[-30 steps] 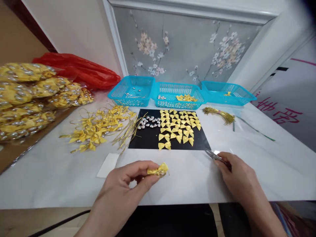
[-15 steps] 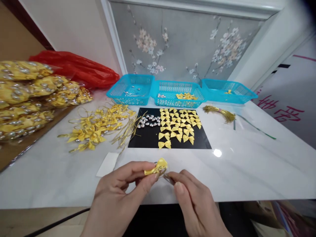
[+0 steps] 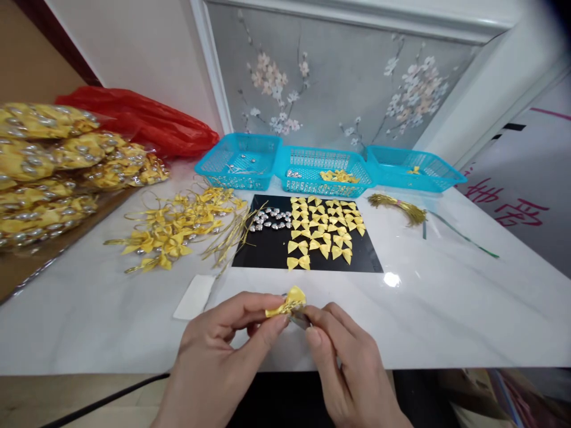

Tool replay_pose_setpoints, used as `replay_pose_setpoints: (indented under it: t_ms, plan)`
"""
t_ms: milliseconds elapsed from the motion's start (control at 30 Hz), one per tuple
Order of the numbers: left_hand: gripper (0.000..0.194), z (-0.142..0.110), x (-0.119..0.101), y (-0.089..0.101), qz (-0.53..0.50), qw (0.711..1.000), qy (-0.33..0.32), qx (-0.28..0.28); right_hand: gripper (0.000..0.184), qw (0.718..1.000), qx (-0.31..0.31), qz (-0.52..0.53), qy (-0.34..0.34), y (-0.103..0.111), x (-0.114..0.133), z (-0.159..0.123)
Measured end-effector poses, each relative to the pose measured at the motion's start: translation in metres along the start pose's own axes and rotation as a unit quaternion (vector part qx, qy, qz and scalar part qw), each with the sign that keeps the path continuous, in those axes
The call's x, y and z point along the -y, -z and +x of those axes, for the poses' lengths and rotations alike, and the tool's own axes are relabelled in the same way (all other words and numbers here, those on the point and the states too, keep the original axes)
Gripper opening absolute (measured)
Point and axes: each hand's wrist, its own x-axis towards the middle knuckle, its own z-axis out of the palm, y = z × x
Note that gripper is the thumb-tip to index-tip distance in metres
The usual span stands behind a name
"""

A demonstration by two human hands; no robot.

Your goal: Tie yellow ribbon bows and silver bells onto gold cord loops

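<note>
In my left hand (image 3: 227,351), thumb and fingertips pinch a yellow ribbon bow (image 3: 292,301) with gold cord on it, above the table's front part. My right hand (image 3: 352,359) is closed in a pinch just right of the bow. From its fingertips a small grey, shiny piece (image 3: 301,320) sticks out and meets the bow's lower right side; its kind is hidden by the fingers. Beyond the hands lies a black mat (image 3: 263,255) bearing columns of yellow bows (image 3: 298,262) and a cluster of silver heart-shaped beads (image 3: 270,219).
Finished-looking bows with cords (image 3: 173,229) heap on the left, beside loose gold cords (image 3: 227,238) and a white card (image 3: 194,297). Blue baskets (image 3: 323,189) line the back. A gold cord bundle (image 3: 397,208) lies right. Bagged bows (image 3: 49,154) and a red bag (image 3: 143,122) stand far left.
My right hand has moved slightly left and closer to the bow, bringing the grey piece against it. The gold loop at the bow's right side no longer shows. The view has shifted slightly.
</note>
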Motion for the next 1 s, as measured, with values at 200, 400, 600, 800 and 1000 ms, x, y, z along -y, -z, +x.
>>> replay_pose_setpoints:
  t_ms: [200, 400, 600, 800, 1000]
  plan:
    - [0.01, 0.001, 0.003, -0.001, 0.0, 1.0, 0.001, 0.006, 0.031, 1.0, -0.008, 0.001, 0.007, 0.001, 0.0, 0.001]
    - [0.012, -0.002, 0.007, -0.002, 0.032, 0.999, -0.017, 0.015, 0.031, 1.0, -0.003, 0.014, -0.005, 0.0, -0.002, 0.001]
    - [0.01, -0.001, 0.0, -0.007, 0.034, 0.999, -0.01, 0.025, 0.031, 0.997, 0.001, 0.057, -0.044, 0.0, 0.0, 0.003]
    - [0.012, 0.004, 0.002, -0.011, 0.009, 0.998, 0.039, 0.046, 0.032, 0.992, -0.029, 0.083, -0.093, 0.004, 0.0, 0.005]
    - [0.045, 0.01, 0.018, -0.007, 0.027, 0.996, 0.079, 0.043, 0.035, 0.961, -0.128, -0.232, -0.081, 0.041, -0.049, -0.001]
